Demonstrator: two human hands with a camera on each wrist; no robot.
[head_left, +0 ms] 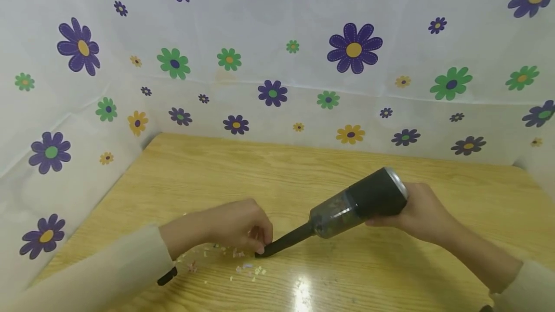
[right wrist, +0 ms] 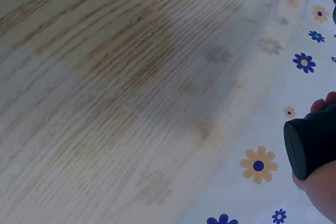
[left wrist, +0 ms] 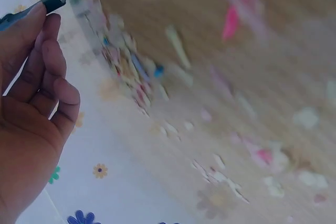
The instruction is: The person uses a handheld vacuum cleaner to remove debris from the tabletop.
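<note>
A dark handheld vacuum cleaner slants over the table, its narrow nozzle pointing down to the left. My right hand grips its rear; in the right wrist view the dark handle end shows with fingers around it. Near the nozzle's tip, my left hand pinches the tube between thumb and fingers, also visible in the left wrist view with the notched nozzle end. Small pale and coloured scraps lie scattered below and left of the tip. Some material shows dimly inside the see-through dust chamber.
The light wooden table reflects a bright glare spot at the front. White cloth printed with purple, green and yellow flowers stands around the back and sides. More colourful scraps appear blurred in the left wrist view.
</note>
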